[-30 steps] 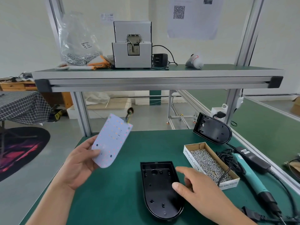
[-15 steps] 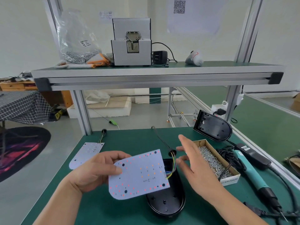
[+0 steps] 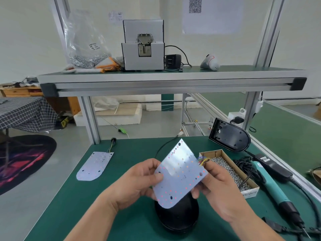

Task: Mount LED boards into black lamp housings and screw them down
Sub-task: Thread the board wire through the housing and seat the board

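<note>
I hold a white LED board [image 3: 180,173], tilted, above a black lamp housing [image 3: 177,216] that lies on the green mat near the front edge. My left hand [image 3: 135,185] pinches the board's left edge with thumb on top. My right hand [image 3: 218,190] grips its right edge, near the coloured wires [image 3: 203,160]. A black cable [image 3: 165,145] runs from the board toward the bench's far edge. Most of the housing is hidden behind the board and hands. A second LED board [image 3: 95,166] lies flat at the left. Another black housing [image 3: 230,137] leans at the back right.
A cardboard box of screws [image 3: 231,173] stands right of my hands. A teal electric screwdriver [image 3: 271,185] with its cables lies at the right edge. The upper shelf [image 3: 170,79] carries a grey screw feeder [image 3: 143,44] and a bag of screws [image 3: 83,39].
The board went from flat in my left hand to tilted up over the housing. My right hand, open half a second ago, now grips its right edge.
</note>
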Motion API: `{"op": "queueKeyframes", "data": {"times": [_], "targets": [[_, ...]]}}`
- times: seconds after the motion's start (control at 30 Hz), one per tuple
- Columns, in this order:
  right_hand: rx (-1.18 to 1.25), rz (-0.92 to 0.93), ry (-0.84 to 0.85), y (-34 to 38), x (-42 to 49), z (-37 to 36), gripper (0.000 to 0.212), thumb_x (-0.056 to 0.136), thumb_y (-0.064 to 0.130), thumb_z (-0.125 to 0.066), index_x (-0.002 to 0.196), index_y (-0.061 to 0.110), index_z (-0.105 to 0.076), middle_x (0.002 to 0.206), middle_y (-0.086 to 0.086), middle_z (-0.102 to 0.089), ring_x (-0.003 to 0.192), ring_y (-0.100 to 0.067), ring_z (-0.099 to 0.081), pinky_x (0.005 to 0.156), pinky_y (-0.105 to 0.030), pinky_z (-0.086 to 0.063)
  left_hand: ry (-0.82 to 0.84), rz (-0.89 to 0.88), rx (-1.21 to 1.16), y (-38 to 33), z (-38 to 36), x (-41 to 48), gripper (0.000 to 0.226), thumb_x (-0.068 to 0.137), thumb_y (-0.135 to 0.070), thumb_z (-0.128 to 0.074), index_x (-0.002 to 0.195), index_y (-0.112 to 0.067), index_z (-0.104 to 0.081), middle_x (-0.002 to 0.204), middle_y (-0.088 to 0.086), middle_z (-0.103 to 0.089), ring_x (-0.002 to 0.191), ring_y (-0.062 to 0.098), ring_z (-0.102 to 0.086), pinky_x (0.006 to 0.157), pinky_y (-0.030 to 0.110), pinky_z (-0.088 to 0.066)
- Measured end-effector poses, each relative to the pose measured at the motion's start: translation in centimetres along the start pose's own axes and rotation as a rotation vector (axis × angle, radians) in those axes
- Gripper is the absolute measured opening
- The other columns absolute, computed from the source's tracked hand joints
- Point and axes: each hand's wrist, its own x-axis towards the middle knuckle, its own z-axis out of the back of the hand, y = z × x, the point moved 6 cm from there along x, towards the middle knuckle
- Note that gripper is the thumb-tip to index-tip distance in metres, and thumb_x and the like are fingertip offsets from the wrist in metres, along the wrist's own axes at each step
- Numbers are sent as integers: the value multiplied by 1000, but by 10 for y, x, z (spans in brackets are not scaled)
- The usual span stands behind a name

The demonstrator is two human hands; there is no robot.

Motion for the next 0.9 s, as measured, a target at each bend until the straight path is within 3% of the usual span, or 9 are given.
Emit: {"op": "queueKeyframes", "data": {"times": [0.07, 0.13, 0.27, 0.4, 0.5, 0.6, 0.67, 0.77, 0.9], "targets": [[98, -30, -79, -1, -1, 1, 9, 93, 13, -70, 90, 12, -78, 75, -13, -68, 59, -23, -60, 57, -28, -52, 28, 7, 37, 2, -7, 2, 27, 99, -21, -68, 119, -6, -59, 115, 12, -72, 93, 23, -71, 73, 35, -61], [125, -35, -136, -2, -1, 9, 16, 95, 9, -67, 86, 16, -79, 81, -7, -69, 70, -20, -60, 62, -25, -52, 40, 8, 72, 2, -11, 4, 26, 101, -20, -66, 120, -5, -57, 114, 11, -73, 95, 24, -71, 77, 36, -60], [133, -30, -172, 1, 5, 19, 22, 87, 13, -63, 100, 11, -80, 100, -18, -54, 89, -29, -53, 69, -32, -50, 2, -10, 120, -1, -14, 6, 26, 100, -22, -66, 118, -5, -58, 111, 10, -74, 93, 24, -70, 77, 35, -60], [57, -14, -75, -4, 15, 24, 28, 82, 2, -66, 105, 10, -80, 112, -9, -75, 95, -23, -70, 77, -31, -59, -65, 2, 15, 1, -8, 6, 37, 96, -23, -68, 124, 0, -59, 112, 16, -75, 90, 28, -71, 72, 37, -60], [-327, -65, -126, -18, 33, 32, 44, 95, -13, -52, 123, 14, -74, 117, -7, -78, 101, -31, -72, 86, -38, -61, -119, 19, -232, 1, 4, 6, 40, 94, -17, -69, 126, 4, -59, 105, 18, -74, 79, 24, -73, 64, 35, -62], [-867, -160, -105, -33, 58, 36, 38, 100, 5, -56, 131, 24, -66, 126, 9, -73, 108, -14, -70, 105, -40, -54, -181, 36, -478, 0, 19, 6, 19, 95, -5, -68, 113, 2, -68, 90, 14, -70, 66, 19, -70, 52, 29, -59], [-1211, -164, 4, -42, 82, 31, 44, 103, 15, -51, 146, 22, -57, 141, 6, -64, 127, -14, -61, 114, -36, -45, -238, 73, -613, 3, 31, 5, 16, 92, -8, -63, 97, 1, -74, 85, 13, -66, 62, 18, -68, 48, 28, -59], [-1554, -172, 164, -57, 118, 23, 47, 104, 13, -46, 151, 13, -48, 149, -7, -54, 134, -30, -50, 111, -42, -43, -308, 154, -781, 11, 46, 2, 15, 89, -10, -62, 91, 2, -71, 84, 10, -66, 60, 17, -69, 47, 26, -60], [-1786, -247, 287, -76, 155, 28, 49, 99, -2, -48, 147, 10, -41, 155, -7, -39, 137, -33, -40, 105, -47, -48, -410, 183, -840, 20, 67, -3, 15, 89, -10, -60, 94, 3, -67, 82, 9, -67, 60, 15, -71, 45, 24, -60]]}}
